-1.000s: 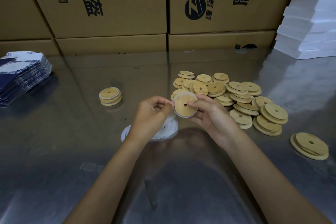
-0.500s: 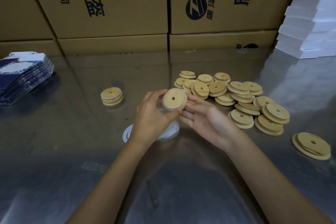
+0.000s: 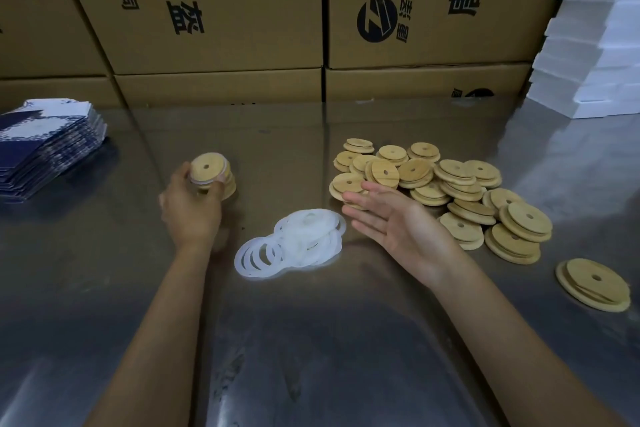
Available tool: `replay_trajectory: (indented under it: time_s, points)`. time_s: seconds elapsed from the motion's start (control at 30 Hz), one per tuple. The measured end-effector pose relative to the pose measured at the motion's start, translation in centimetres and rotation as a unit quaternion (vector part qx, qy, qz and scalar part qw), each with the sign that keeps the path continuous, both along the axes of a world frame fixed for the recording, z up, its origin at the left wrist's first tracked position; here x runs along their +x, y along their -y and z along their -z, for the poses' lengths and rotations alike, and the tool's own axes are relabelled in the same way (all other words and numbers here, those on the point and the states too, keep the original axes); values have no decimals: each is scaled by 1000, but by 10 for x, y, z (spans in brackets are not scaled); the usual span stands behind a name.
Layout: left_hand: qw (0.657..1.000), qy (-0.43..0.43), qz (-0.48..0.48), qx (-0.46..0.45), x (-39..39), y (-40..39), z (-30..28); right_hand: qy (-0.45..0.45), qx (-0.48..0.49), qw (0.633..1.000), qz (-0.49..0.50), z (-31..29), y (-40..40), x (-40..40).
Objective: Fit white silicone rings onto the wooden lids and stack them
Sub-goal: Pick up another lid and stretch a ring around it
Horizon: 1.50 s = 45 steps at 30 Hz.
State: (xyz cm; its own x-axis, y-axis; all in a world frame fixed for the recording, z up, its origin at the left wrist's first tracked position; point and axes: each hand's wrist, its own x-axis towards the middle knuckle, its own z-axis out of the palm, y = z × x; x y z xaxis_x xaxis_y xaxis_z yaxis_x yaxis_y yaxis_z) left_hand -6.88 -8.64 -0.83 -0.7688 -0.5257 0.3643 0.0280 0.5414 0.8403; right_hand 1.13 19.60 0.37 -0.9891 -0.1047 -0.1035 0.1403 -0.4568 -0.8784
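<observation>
Shiny steel table [image 3: 104, 288]: your left hand [image 3: 190, 208] grips a ringed round wooden lid [image 3: 207, 168] on the stack [image 3: 229, 185]; right hand [image 3: 391, 222] flat, released, near floppy white rings [image 3: 294, 243].

Print on the cartons in front of me

All readable marks sit on the brown cartons at the back of my table. Left carton [image 3: 221, 7]: large black Chinese characters, "头盔" plain, smaller "限公司" above and to the left. Right carton [image 3: 429, 3]: round black logo [image 3: 376, 20] with a Z-like stripe and a small ® beside it; more black characters further right, tilted, too skewed for me to read surely. Far-left carton [image 3: 38, 10]: characters cut off, unreadable.
</observation>
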Motion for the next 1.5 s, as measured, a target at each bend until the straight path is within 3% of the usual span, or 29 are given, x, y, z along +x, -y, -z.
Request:
replay_trajectory:
  time_s: [0.17,0.4,0.57,0.7,0.77,0.83,0.9,0.97,1.03,1.1,1.27,1.4,1.5]
  points:
    - [998,25,48,16,-2,3,8,-2,21,1000,10,2,-3,-1]
    - [994,6,-5,-105,5,-1,6,8,24,999,33,3,-5,-2]
    - [995,-9,6,-104,5,1,7,15,37,996,81,1,-3,-2]
    - [995,-7,8,-98,9,-4,3,27,125,978,166,1,-1,-1]
    - [994,0,5,-109,11,-5,2,8,256,941,222,6,1,-3]
    - [993,3,-2,-117,13,-8,-1,-85,434,862,248,11,1,-4]
    - [992,-1,6,-127,16,-14,-5,-180,568,775,210,17,2,-5]
    - [989,-11,38,-141,19,-21,-8,-188,666,704,160,23,3,-6]
    - [985,-12,80,-154,22,-29,-10,-167,721,661,126,28,3,-8]
    - [979,-6,121,-166,26,-38,-11,-168,708,674,128,30,3,-9]
    - [956,1,208,-207,35,-62,-10,-158,602,755,206,26,2,-8]
    - [939,14,246,-239,40,-72,-10,-124,591,776,183,22,1,-8]
    - [926,29,272,-258,43,-76,-9,-104,537,817,185,17,0,-7]
